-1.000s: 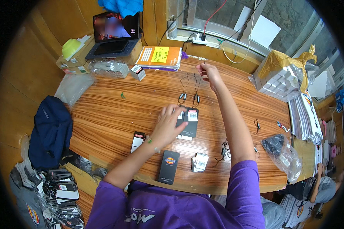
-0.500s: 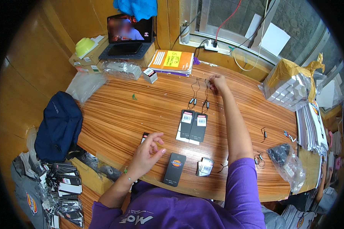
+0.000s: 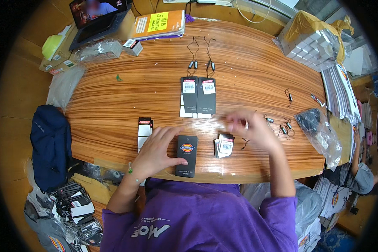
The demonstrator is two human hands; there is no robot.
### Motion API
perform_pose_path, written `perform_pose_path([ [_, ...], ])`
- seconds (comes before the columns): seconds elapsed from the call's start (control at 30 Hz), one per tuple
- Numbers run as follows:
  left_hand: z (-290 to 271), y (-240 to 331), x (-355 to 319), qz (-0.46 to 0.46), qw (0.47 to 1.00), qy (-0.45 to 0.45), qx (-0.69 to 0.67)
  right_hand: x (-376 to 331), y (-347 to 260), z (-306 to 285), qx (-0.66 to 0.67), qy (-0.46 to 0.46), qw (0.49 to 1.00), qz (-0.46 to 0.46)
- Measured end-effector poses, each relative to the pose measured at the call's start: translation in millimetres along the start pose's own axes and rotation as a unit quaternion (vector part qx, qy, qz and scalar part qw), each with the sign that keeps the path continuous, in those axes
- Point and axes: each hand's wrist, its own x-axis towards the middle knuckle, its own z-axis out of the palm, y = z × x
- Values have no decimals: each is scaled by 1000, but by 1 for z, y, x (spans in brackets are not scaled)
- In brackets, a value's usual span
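Note:
A black hang tag (image 3: 186, 146) with a colourful oval logo lies at the table's front edge. My left hand (image 3: 154, 149) rests beside it, fingers apart, its thumb over the tag's left side. Under that hand, white-and-black tags (image 3: 144, 129) are partly hidden. My right hand (image 3: 254, 128) hovers right of a small pile of price labels (image 3: 225, 145); motion smears its fingers. Farther back, two black tags (image 3: 206, 98) with white barcode labels lie side by side over white cards, their black string loops (image 3: 208, 52) stretched away from me.
Loose string loops (image 3: 286, 128) and a clear plastic bag (image 3: 319, 136) lie at the right. A wrapped block of small white boxes (image 3: 308, 44) stands far right, notebooks (image 3: 161, 25) and a tablet (image 3: 97, 10) far left. Bundled tags (image 3: 77, 206) sit below the table's left side.
My right hand has come back from the string ends toward the label pile. My left hand has moved toward the front black tag. The whole view has shifted.

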Motion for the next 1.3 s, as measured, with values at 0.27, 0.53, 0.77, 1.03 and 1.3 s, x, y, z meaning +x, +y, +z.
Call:
perform_pose_path([
  [0.27, 13, -14, 5, 57, 997, 34, 38, -52, 5, 53, -129, 138, 981, 37],
  [0.53, 18, -12, 1, 6, 993, 117, 9, -49, 13, 60, 2, 167, 983, 69],
  [0.77, 18, -17, -1, 22, 993, 112, 18, -52, 22, 66, 214, 173, 954, 122],
  [1.03, 22, -19, -7, -84, 894, 45, -438, -59, -6, 62, 319, 149, 932, 81],
  [1.3, 33, 20, -11, -50, 902, 34, -428, -48, -41, 96, 182, 186, 966, -10],
])
